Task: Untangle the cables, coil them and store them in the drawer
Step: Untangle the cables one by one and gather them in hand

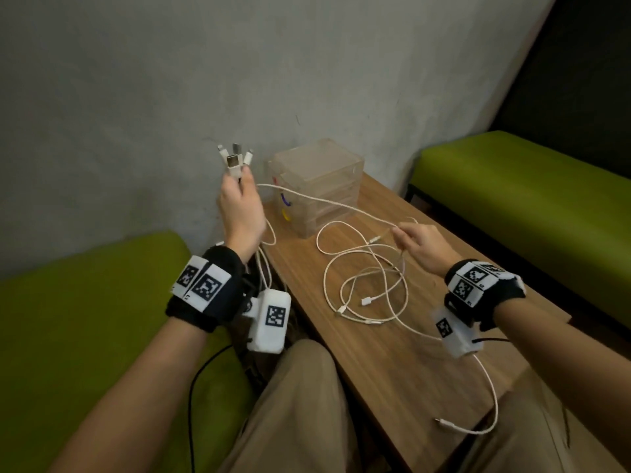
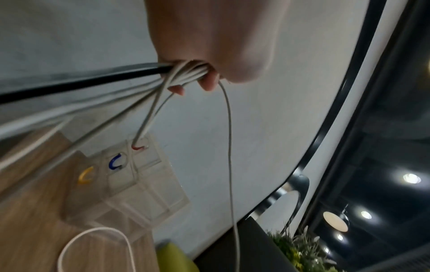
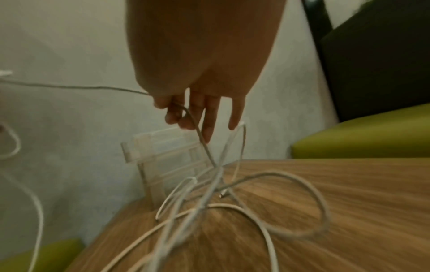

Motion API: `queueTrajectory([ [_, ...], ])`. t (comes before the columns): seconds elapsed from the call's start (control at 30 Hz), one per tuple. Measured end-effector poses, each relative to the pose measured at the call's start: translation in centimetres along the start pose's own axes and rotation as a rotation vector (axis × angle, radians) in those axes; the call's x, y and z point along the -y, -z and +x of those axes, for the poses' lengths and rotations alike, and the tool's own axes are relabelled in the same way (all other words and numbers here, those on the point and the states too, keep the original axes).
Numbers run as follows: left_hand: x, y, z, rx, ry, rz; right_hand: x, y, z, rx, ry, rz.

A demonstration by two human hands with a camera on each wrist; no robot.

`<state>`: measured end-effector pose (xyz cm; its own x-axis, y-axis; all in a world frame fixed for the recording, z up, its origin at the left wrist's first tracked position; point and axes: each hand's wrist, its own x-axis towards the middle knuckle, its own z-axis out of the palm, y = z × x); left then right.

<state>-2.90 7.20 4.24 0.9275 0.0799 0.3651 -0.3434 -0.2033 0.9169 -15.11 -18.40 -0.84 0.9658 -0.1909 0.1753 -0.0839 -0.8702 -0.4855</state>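
My left hand (image 1: 240, 203) is raised off the table's left edge and grips a bundle of white cable ends (image 1: 235, 160), their plugs sticking up above the fist. In the left wrist view the left hand (image 2: 197, 77) holds several white cords and one black cord. One white cable (image 1: 341, 203) runs from that fist across to my right hand (image 1: 415, 245), which pinches it above the table; the right hand (image 3: 181, 110) shows thumb and forefinger on the cord, other fingers straight. Tangled white cable loops (image 1: 372, 288) lie on the wooden table (image 1: 392, 370). A clear drawer unit (image 1: 317, 186) stands shut by the wall.
The drawer unit (image 2: 130, 176) has red, blue and yellow handles. Green benches sit at the left (image 1: 85, 302) and back right (image 1: 529, 172). A grey wall (image 1: 307, 80) backs the table. One cable end (image 1: 444, 422) lies near the table's front edge.
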Motion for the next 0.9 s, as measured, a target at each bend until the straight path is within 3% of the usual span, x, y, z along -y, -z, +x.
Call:
queueTrajectory([
  [0.13,-0.5,-0.9,-2.2,0.134,-0.099,0.094,1.8,1.6,0.9,-0.267,0.036,0.120],
  [0.27,-1.1,-2.5,-4.9,0.261,-0.217,0.033,5.1,3.6,2.6,-0.508,0.151,0.167],
  [0.37,-1.9,-3.8,-6.0,0.488,-0.185,-0.044,7.8,3.9,3.5,-0.389,0.312,0.006],
  [0.43,-2.9,-4.6,-6.6,0.540,-0.154,-0.177,8.9,2.6,3.4,-0.257,0.369,-0.094],
  [0.5,-3.8,-5.1,-6.8,0.499,-0.091,-0.348,9.6,1.4,3.2,-0.258,0.373,-0.006],
  [0.6,-3.4,-5.1,-6.3,0.443,-0.022,-0.412,10.1,0.5,2.9,-0.263,0.377,0.177],
  [0.73,-2.0,-5.3,-6.4,0.433,-0.012,-0.383,10.3,0.3,3.1,-0.107,0.379,-0.013],
  [0.9,-2.7,-5.7,-6.5,0.276,0.006,-0.427,10.6,-0.6,2.9,-0.055,0.402,-0.088],
])
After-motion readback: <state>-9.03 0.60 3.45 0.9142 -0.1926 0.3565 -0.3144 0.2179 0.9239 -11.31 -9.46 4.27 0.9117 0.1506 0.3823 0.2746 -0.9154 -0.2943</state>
